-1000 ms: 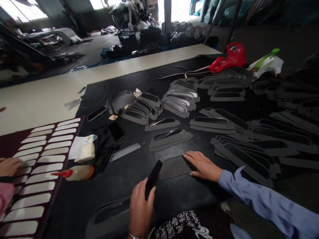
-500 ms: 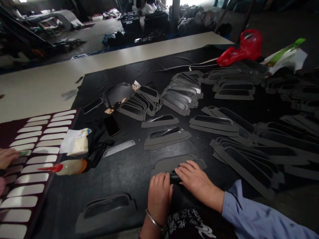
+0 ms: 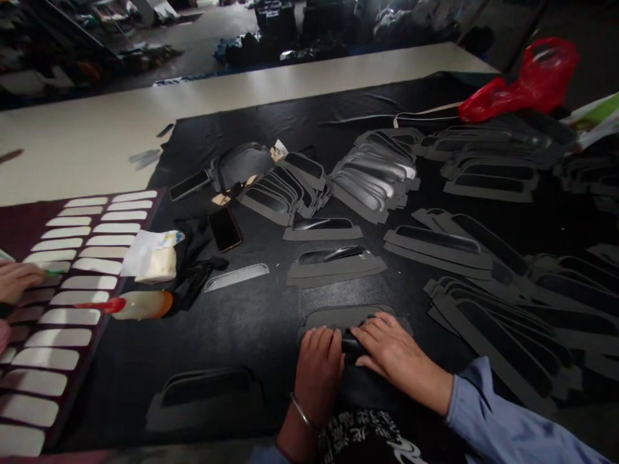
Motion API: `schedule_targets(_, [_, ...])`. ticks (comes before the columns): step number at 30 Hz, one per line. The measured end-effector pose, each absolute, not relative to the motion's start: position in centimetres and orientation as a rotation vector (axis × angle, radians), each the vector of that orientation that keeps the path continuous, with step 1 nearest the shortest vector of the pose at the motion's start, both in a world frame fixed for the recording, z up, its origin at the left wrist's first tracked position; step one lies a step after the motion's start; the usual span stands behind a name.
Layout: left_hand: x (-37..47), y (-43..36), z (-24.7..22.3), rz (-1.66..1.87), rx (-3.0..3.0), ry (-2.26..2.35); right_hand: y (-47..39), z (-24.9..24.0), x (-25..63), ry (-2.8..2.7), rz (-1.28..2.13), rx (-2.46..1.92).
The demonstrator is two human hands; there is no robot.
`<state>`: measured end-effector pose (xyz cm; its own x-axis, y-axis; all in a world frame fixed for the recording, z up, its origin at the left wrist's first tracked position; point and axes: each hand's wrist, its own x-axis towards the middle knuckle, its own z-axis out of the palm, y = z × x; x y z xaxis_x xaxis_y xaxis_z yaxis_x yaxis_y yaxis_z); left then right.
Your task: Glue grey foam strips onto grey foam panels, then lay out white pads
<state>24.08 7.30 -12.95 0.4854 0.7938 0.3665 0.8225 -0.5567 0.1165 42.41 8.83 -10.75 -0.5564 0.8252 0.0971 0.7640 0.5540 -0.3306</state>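
Note:
Near the front edge, a dark grey shaped panel (image 3: 345, 316) lies on the black-covered table. Over its near side runs a shiny black piece (image 3: 352, 346), rolled or folded, I cannot tell which. My left hand (image 3: 319, 361), with a bracelet at the wrist, curls its fingers over the left part of this piece. My right hand (image 3: 399, 345) presses its fingers and thumb on the right part. The fingers cover both ends of the piece. Left of my hands lies another dark panel (image 3: 207, 393).
Fanned stacks of grey panels (image 3: 503, 341) spread to the right. A glue bottle (image 3: 145, 305), a phone (image 3: 225, 230) and a maroon board (image 3: 87, 374) with rows of pale pieces are at left. Another person's hand (image 3: 19, 280) is over that board. A red bag (image 3: 536, 84) lies far right.
The view has shifted, so most things on the table appear further right or higher. Both my hands stay on the black piece, with the right thumb now showing below it.

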Motion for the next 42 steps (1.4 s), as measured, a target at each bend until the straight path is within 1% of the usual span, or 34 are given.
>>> schedule_targets(3, [23.9, 7.2, -12.9, -0.627, -2.599, -1.458, 9.1, -11.0, 42.8, -2.57, 0.343, -1.314])
schedule_targets(6, [23.3, 6.6, -13.1, -0.667, -2.53, -1.526, 9.4, -11.3, 43.5, -2.517, 0.361, -1.39])
schedule_targets(11, [22.3, 5.7, -14.3, -0.78, -2.436, -1.619, 10.1, -12.5, 44.0, -2.461, 0.378, -1.418])
schedule_targets(25, [23.0, 6.7, -16.5, -0.577, -2.447, -1.73, 11.3, -13.1, 42.5, -2.542, 0.309, -1.507])
schedule_targets(30, [23.1, 6.7, -16.8, -0.564, -2.447, -1.73, 11.2, -13.4, 42.3, -2.528, 0.265, -1.503])
schedule_targets(42, [23.1, 6.9, -17.6, -0.575, -2.495, -1.682, 11.1, -13.4, 42.1, -2.523, 0.289, -1.547])
